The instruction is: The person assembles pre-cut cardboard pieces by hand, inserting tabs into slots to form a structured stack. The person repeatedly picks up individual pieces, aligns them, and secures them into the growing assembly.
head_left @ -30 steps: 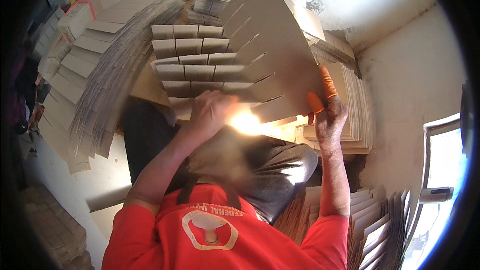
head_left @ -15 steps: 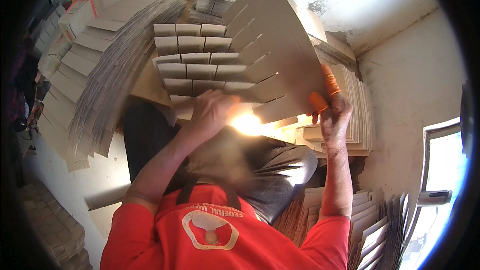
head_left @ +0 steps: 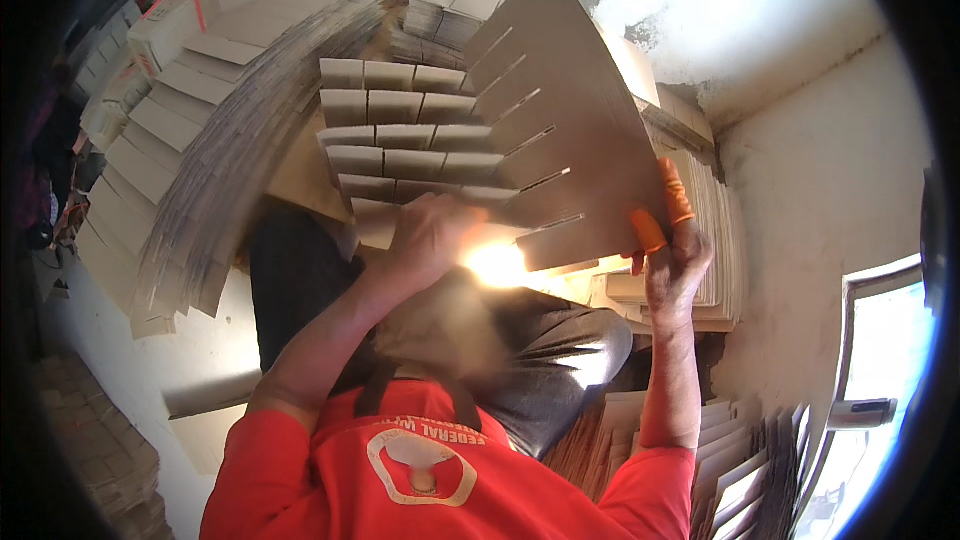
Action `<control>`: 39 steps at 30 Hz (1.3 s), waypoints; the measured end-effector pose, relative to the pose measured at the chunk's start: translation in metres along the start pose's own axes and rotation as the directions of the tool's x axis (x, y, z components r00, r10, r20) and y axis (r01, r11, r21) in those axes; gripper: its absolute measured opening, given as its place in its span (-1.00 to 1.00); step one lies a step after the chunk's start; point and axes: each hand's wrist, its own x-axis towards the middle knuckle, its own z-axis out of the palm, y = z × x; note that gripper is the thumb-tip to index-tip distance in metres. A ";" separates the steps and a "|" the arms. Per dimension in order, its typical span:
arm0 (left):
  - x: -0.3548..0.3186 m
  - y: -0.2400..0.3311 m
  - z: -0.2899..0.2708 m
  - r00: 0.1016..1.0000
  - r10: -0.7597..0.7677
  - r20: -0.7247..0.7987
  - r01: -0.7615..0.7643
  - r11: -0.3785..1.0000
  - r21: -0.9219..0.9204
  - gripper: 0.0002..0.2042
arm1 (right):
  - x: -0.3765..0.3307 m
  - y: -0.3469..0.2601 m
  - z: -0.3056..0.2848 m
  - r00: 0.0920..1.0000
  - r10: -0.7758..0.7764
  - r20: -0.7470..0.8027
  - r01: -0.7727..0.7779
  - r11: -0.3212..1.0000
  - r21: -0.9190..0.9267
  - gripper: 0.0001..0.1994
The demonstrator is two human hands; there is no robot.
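Observation:
A large grey-brown cardboard sheet (head_left: 590, 120) with a row of slots stands tilted before me. Several rows of shorter cardboard strips (head_left: 415, 135) cross it from the left, forming a divider grid. My right hand (head_left: 675, 260), with orange finger covers, grips the sheet's right edge near its lower corner. At the near end of the grid, my left hand (head_left: 430, 245) is closed at the nearest cardboard strip (head_left: 373, 225). Its fingertips are blurred and partly lost in a bright patch of light.
Long fanned stacks of cardboard (head_left: 230, 130) curve along the left, beside a pale box (head_left: 185, 25) with a red band. More sheets are piled (head_left: 715, 240) behind my right hand and stand (head_left: 735, 460) by my right elbow. A wall (head_left: 800, 190) and bright window (head_left: 885, 370) lie right.
The sheet and both hands sit slightly lower and farther right in view; much of the background has shifted with them. Both hands keep their places at the divider.

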 end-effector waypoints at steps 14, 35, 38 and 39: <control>0.003 0.003 -0.002 1.000 -0.011 0.011 0.011 1.000 0.000 -0.86 | 0.004 0.040 0.033 0.966 -0.002 0.259 0.019 0.998 -0.064 -0.44; 0.005 0.003 0.000 0.999 -0.041 0.001 0.041 0.999 0.001 -0.86 | 0.055 0.039 0.063 0.854 -0.104 0.510 0.301 0.898 -0.320 -0.46; 0.008 0.003 0.002 0.999 -0.035 0.028 0.034 0.998 0.043 -0.86 | 0.058 0.056 0.073 0.711 -0.137 0.690 0.485 0.805 -0.341 -0.66; 0.009 0.001 0.002 0.999 -0.033 0.025 0.032 0.999 0.035 -0.85 | 0.053 0.056 0.081 0.693 -0.160 0.703 0.536 0.767 -0.354 -0.77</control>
